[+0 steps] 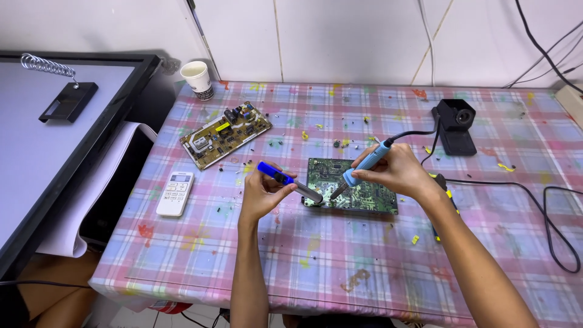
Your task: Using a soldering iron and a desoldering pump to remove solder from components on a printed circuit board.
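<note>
I watch from the head view as both hands work over the green board (pixel 352 187), which lies flat near the middle of the table (pixel 340 267), close in front of the body.

The right hand (pixel 395 171) grips the iron (pixel 363 165) like a pen, fingers closed round its light blue handle, tip angled down and left onto the board's near-left part. I judge the pen grip gives fine control of the tip. Its black cord trails up and right, away from the work.

The left hand (pixel 262 193) pinches the pump (pixel 288 181), a dark blue tool with a grey nozzle, thumb on top. The nozzle points right and sits just beside the iron's tip, probably so it can reach the same joint at once.

A second, tan board (pixel 226 133) lies well apart at the upper left, out of the way. A white remote (pixel 175 193) rests to the left of the left hand. A paper cup (pixel 197 79) stands at the far left corner. A black stand (pixel 454 126) sits at the upper right, near where the cord runs. Small coloured scraps dot the checked cloth.
</note>
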